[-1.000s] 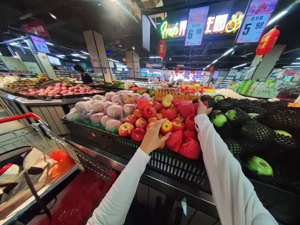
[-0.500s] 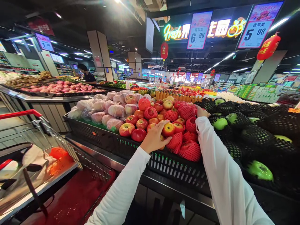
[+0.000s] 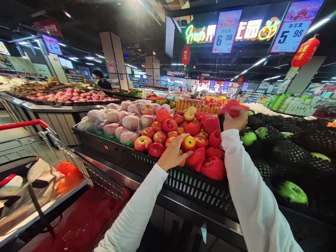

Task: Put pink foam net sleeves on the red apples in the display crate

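My left hand (image 3: pixel 172 154) rests on the loose red-and-yellow apples at the front of a black crate (image 3: pixel 147 161). Its thumb and fingers are apart, beside a yellow-red apple (image 3: pixel 188 143), and its palm covers part of the fruit below. Raised above the right side of the pile, my right hand (image 3: pixel 235 120) is closed on a red foam net (image 3: pixel 233 106). Whether an apple is inside that net I cannot tell. Several apples in red foam nets (image 3: pixel 214 168) lie between my two arms.
Wrapped pale pink fruit (image 3: pixel 131 121) fills the crate's left part. Green apples in black nets (image 3: pixel 292 191) lie to the right. A shopping cart (image 3: pixel 23 124) with a bag in it stands at left. Beyond, a person (image 3: pixel 103 84) is beside another produce stand.
My right hand has risen from the right edge of the pile, bringing up the red foam net. My left hand stays on the apples. The view has shifted slightly.
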`<state>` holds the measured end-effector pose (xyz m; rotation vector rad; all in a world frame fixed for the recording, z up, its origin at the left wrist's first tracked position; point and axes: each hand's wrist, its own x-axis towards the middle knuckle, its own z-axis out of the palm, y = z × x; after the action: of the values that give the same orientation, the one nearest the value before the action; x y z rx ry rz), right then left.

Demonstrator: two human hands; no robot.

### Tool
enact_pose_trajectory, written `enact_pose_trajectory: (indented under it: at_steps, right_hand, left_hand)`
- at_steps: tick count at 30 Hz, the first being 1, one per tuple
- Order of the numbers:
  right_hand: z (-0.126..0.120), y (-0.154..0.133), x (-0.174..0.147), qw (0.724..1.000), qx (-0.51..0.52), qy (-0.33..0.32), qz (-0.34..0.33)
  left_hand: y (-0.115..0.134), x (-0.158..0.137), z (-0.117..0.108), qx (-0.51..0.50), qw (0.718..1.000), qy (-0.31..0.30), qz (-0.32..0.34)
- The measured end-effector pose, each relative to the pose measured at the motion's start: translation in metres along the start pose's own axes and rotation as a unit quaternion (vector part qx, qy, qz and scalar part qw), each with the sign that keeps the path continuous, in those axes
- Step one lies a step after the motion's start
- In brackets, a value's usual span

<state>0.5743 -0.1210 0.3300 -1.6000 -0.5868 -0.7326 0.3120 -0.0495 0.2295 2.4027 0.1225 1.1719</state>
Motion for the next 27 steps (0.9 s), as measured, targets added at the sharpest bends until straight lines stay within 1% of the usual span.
enact_pose_trajectory:
  at_steps: [1, 2, 3, 4, 5, 6, 8, 9, 10, 11, 14, 16, 17, 19, 23, 25, 27]
  right_hand:
    - [-0.005, -0.012, -0.004, 0.997, 0.031, 0.022, -0.06]
    - [-0.009, -0.025, -0.011, 0.99, 0.072, 0.002, -0.119]
    - [-0.012, -0.036, -0.018, 0.98, 0.109, -0.049, -0.159]
    - [-0.013, -0.046, -0.027, 0.967, 0.138, -0.115, -0.184]
    - [-0.013, -0.053, -0.035, 0.946, 0.158, -0.193, -0.206]
    - [-0.012, -0.058, -0.043, 0.918, 0.175, -0.275, -0.225]
    - [-0.008, -0.061, -0.054, 0.852, 0.191, -0.436, -0.22]
    - [-0.006, -0.061, -0.057, 0.823, 0.195, -0.493, -0.203]
    - [-0.005, -0.06, -0.058, 0.803, 0.2, -0.532, -0.179]
    - [-0.004, -0.058, -0.058, 0.791, 0.207, -0.556, -0.152]
    - [-0.005, -0.054, -0.052, 0.768, 0.223, -0.598, -0.058]
    - [-0.005, -0.05, -0.048, 0.753, 0.22, -0.621, 0.008]
    - [-0.004, -0.048, -0.046, 0.748, 0.216, -0.627, 0.029]
    - [-0.002, -0.043, -0.046, 0.743, 0.216, -0.632, 0.046]
    - [0.005, -0.037, -0.051, 0.731, 0.242, -0.636, 0.057]
    - [0.007, -0.037, -0.054, 0.736, 0.235, -0.631, 0.07]
    - [0.009, -0.037, -0.057, 0.749, 0.209, -0.623, 0.09]
  left_hand:
    - [-0.001, 0.0, 0.001, -0.004, 1.0, 0.001, -0.008]
    - [-0.002, -0.001, 0.001, -0.007, 1.0, 0.002, -0.014]
    - [-0.003, -0.001, 0.002, -0.007, 1.0, 0.005, -0.018]
    - [-0.003, -0.001, 0.002, -0.005, 1.0, 0.011, -0.018]
    - [-0.003, -0.002, 0.003, 0.001, 1.0, 0.021, -0.013]
    - [-0.004, -0.002, 0.004, 0.009, 0.999, 0.032, -0.005]
    - [-0.003, -0.003, 0.005, 0.028, 0.998, 0.057, 0.009]
    - [-0.003, -0.003, 0.005, 0.035, 0.997, 0.069, 0.011]
    - [-0.002, -0.004, 0.005, 0.041, 0.996, 0.08, 0.011]
    - [0.0, -0.004, 0.005, 0.046, 0.995, 0.09, 0.01]
    - [0.005, -0.004, 0.004, 0.052, 0.993, 0.11, 0.009]
    - [0.008, -0.003, 0.002, 0.049, 0.992, 0.112, 0.008]
    - [0.009, -0.003, 0.002, 0.047, 0.993, 0.112, 0.008]
    - [0.01, -0.003, 0.002, 0.045, 0.993, 0.113, 0.009]
    - [0.006, -0.003, 0.004, 0.046, 0.991, 0.128, 0.014]
    - [0.002, -0.003, 0.006, 0.04, 0.989, 0.145, 0.01]
    - [-0.001, -0.003, 0.006, 0.028, 0.986, 0.162, -0.003]
